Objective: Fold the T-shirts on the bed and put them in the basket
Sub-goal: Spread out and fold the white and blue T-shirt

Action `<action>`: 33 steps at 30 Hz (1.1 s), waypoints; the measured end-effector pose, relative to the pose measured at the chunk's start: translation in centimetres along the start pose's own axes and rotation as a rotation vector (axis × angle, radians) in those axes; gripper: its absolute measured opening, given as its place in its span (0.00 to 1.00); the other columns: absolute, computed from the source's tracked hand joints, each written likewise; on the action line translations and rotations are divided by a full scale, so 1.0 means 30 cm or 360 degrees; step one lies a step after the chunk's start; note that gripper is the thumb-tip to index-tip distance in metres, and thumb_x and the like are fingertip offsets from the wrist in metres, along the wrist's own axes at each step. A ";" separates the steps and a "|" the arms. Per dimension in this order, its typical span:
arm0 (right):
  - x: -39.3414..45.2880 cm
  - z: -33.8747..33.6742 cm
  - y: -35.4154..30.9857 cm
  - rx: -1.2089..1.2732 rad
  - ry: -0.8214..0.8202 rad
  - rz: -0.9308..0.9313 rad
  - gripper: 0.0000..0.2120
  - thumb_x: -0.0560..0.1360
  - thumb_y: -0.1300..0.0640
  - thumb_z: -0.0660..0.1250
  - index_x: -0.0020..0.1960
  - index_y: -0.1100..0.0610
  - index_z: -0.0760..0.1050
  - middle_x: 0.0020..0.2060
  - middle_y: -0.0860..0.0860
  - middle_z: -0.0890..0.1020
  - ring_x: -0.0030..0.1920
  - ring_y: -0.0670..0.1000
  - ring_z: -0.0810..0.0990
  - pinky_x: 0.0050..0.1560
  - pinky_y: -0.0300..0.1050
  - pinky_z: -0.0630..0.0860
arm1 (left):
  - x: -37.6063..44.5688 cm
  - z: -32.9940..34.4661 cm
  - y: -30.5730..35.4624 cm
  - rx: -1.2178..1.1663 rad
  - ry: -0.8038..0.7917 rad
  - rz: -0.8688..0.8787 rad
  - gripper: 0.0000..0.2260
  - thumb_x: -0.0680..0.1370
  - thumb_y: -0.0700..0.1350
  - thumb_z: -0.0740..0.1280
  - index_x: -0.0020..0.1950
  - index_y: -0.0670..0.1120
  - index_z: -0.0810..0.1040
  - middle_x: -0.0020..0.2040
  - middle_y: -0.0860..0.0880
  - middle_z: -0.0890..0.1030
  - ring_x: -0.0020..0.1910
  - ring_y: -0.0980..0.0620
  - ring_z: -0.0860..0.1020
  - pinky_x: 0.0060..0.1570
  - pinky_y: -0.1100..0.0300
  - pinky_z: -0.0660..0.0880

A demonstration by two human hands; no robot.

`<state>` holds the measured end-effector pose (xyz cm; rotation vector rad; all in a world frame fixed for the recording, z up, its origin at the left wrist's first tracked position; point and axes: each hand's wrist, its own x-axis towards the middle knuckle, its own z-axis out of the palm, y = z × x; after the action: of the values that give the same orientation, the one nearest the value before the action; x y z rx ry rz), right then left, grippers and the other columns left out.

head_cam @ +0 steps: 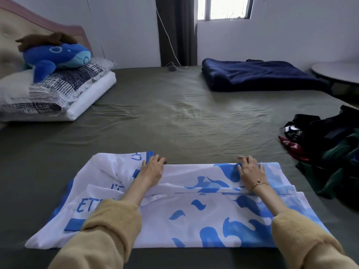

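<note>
I am looking down at 1 white T-shirt (194, 216) with blue wave shapes and blue lettering, lying spread on the near part of the bed (174, 117), which is wearing a dark olive sheet. Both of my hands are resting on the shirt's far edge, where a band of cloth is lying doubled over toward me. My left hand (152, 170) is lying palm down near the blue-trimmed end, its fingers mostly straight and reaching just past the cloth edge onto the sheet; I cannot tell whether the thumb is pinching anything. My right hand (250, 170) is lying on the folded edge with its fingertips bending over it, apparently nipping the cloth, and a thin bracelet (259, 183) is sitting on that wrist. A heap of dark clothes (326, 152), black, green and red, is lying at the right side of the bed, well apart from the shirt. A folded navy blanket (258, 76) is lying at the far right, and a blue whale plush (56, 57) is sitting on stacked pillows (58, 94) at the far left.
</note>
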<state>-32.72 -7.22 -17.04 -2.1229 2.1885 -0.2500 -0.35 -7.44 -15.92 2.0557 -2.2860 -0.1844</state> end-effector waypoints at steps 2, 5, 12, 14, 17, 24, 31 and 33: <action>0.025 0.013 0.029 -0.0065 0.0021 -0.0008 0.19 0.81 0.50 0.46 0.60 0.58 0.71 0.56 0.57 0.72 0.60 0.59 0.70 0.67 0.56 0.58 | 0.018 0.004 -0.022 0.0172 0.0039 0.0009 0.12 0.83 0.44 0.52 0.63 0.45 0.68 0.62 0.45 0.69 0.62 0.45 0.67 0.62 0.51 0.63; 0.043 0.025 0.062 -0.0020 0.0150 -0.0044 0.27 0.76 0.46 0.42 0.47 0.62 0.74 0.45 0.60 0.75 0.50 0.62 0.74 0.53 0.57 0.67 | 0.024 0.011 -0.038 0.0407 0.0142 0.0067 0.12 0.84 0.46 0.49 0.61 0.45 0.68 0.60 0.47 0.71 0.62 0.46 0.67 0.59 0.53 0.63; 0.090 0.025 0.094 -0.0175 0.0145 -0.0115 0.16 0.81 0.50 0.51 0.53 0.59 0.72 0.53 0.57 0.73 0.56 0.59 0.70 0.53 0.53 0.63 | 0.020 0.063 -0.038 0.0488 0.0412 -0.0066 0.08 0.68 0.38 0.72 0.41 0.46 0.74 0.37 0.47 0.76 0.38 0.45 0.75 0.40 0.50 0.73; 0.084 0.041 0.093 -0.0089 0.0188 -0.0124 0.21 0.78 0.48 0.47 0.49 0.59 0.74 0.49 0.57 0.75 0.53 0.59 0.72 0.51 0.54 0.64 | 0.009 0.059 -0.008 0.0455 0.0387 -0.0135 0.10 0.73 0.36 0.65 0.52 0.44 0.74 0.49 0.46 0.76 0.50 0.45 0.75 0.56 0.46 0.70; 0.049 0.042 0.023 0.0025 0.0299 -0.0302 0.21 0.74 0.49 0.48 0.46 0.57 0.77 0.51 0.56 0.80 0.55 0.54 0.72 0.57 0.63 0.70 | 0.003 0.066 0.066 0.0100 0.0396 0.0081 0.18 0.81 0.40 0.55 0.70 0.43 0.67 0.70 0.46 0.68 0.71 0.47 0.64 0.72 0.43 0.50; -0.054 0.044 -0.130 0.0013 -0.0383 -0.0633 0.58 0.51 0.24 0.15 0.75 0.50 0.35 0.71 0.40 0.35 0.69 0.36 0.33 0.71 0.55 0.31 | -0.043 0.106 0.293 -0.0023 -0.0243 0.0607 0.24 0.82 0.56 0.40 0.77 0.53 0.39 0.77 0.55 0.39 0.76 0.59 0.38 0.73 0.46 0.36; -0.078 0.018 0.082 -0.0036 -0.0468 -0.0328 0.40 0.66 0.27 0.31 0.74 0.43 0.33 0.73 0.43 0.34 0.73 0.41 0.33 0.73 0.56 0.35 | -0.042 0.088 0.181 0.0001 -0.0256 0.0328 0.22 0.84 0.52 0.41 0.77 0.57 0.39 0.78 0.54 0.38 0.76 0.56 0.38 0.74 0.47 0.38; -0.083 0.006 0.126 -0.0062 -0.0478 -0.0180 0.31 0.77 0.35 0.39 0.75 0.44 0.33 0.74 0.45 0.34 0.74 0.43 0.35 0.72 0.56 0.34 | -0.034 0.082 0.161 -0.0087 -0.0177 0.0230 0.21 0.84 0.52 0.44 0.78 0.55 0.48 0.78 0.51 0.49 0.77 0.53 0.47 0.74 0.48 0.44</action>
<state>-36.33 -4.66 -18.01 -2.1439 1.9235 0.1010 -5.33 -5.80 -17.68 1.8906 -2.4525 -0.3573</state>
